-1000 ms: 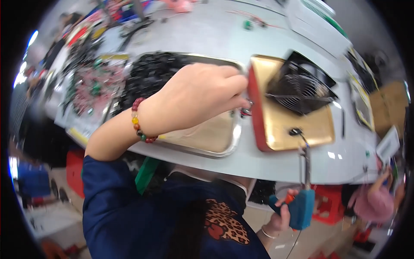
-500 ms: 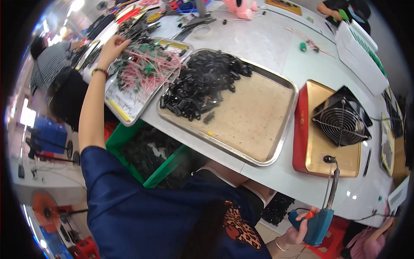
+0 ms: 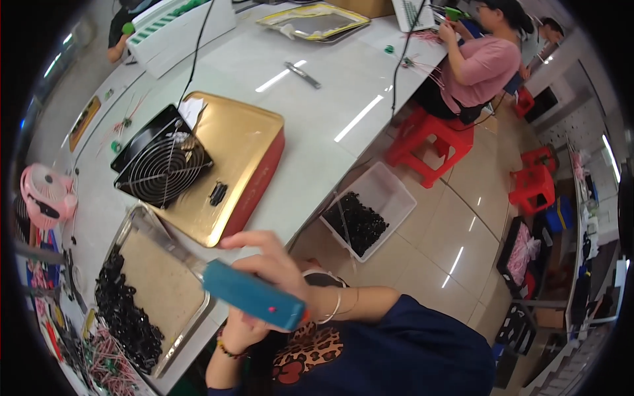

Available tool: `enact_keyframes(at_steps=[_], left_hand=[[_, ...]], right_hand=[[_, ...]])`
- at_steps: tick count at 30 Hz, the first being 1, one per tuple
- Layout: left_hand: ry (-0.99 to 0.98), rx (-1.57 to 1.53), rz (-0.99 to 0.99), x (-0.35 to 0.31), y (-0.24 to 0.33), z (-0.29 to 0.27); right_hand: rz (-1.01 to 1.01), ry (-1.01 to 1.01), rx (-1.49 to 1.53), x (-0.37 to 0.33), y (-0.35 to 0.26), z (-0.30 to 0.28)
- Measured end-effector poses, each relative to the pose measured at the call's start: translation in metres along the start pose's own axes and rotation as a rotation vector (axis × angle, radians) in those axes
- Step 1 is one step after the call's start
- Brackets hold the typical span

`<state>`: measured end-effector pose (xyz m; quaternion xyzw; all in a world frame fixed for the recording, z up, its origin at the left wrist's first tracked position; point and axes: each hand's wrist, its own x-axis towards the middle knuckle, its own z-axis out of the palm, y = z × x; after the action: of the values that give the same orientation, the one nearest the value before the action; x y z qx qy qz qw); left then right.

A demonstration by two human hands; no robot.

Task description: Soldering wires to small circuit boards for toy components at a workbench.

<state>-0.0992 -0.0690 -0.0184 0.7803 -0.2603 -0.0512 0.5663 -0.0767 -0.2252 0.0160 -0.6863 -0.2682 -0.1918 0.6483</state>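
Note:
A teal soldering gun (image 3: 247, 294) with a blurred metal front end is gripped in my right hand (image 3: 277, 267), a thin bangle on that wrist. Just below it is my left hand (image 3: 239, 330), wearing a beaded bracelet; the gun hides most of its fingers, so I cannot tell whether it touches the gun. The gun's front end passes over a metal tray (image 3: 162, 264), which holds a heap of small black parts (image 3: 125, 317) along its left side. Beyond stands a red and gold tin (image 3: 244, 132) bearing a black fan (image 3: 165, 165) with a wire guard and a small black piece (image 3: 218, 193).
Red-and-green wired parts (image 3: 109, 363) lie at lower left, near a pink fan (image 3: 47, 195). On the floor stand a clear bin (image 3: 396, 201) of black parts and a red stool (image 3: 432, 142). A co-worker in pink (image 3: 485, 63) sits at the far right.
The view has swung to the right. My left hand has come away from the wired parts to beside the soldering gun. The gun has left the small black piece on the tin.

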Motion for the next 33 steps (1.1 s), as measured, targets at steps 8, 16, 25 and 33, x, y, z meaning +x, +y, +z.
enact_keyframes(at_steps=[8,16,25,33], left_hand=[[0.361,-0.162,0.011,0.0,-0.023,0.001],[0.725,0.026,-0.017,-0.022,-0.043,0.021],[0.922,0.155,-0.143,-0.023,-0.06,0.021],[0.957,0.16,-0.136,-0.017,-0.054,0.028]], right_hand=[[0.368,-0.509,0.309,-0.071,0.018,-0.053],[0.757,-0.304,-0.868,-0.06,0.102,-0.378],[0.888,0.212,-1.555,0.169,0.229,-0.533],[0.545,0.016,-1.737,0.173,0.245,-0.521]])
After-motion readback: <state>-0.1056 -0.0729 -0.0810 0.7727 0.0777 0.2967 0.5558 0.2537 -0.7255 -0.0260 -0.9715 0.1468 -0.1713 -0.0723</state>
